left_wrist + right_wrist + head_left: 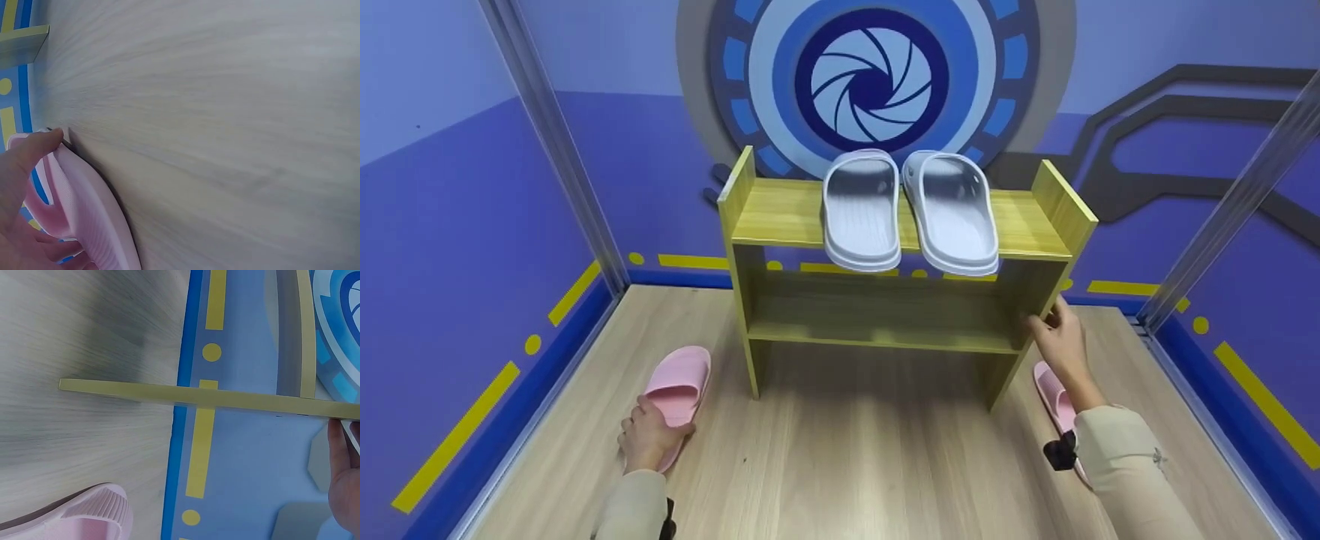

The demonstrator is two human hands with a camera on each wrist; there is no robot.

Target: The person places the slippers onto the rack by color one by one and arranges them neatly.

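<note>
Floor (870, 465): left hand (649, 435) low round slipper (684, 373), right hand (1066, 346) higher against rack (877, 309)

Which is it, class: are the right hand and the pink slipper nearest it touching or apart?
Apart: the right wrist view shows the wall through a gap between right hand and slipper.

No readable text, label, brand, number or sign on pink slippers (688, 369), grey clogs (862, 221), shelf (885, 307) or wall (450, 247).
</note>
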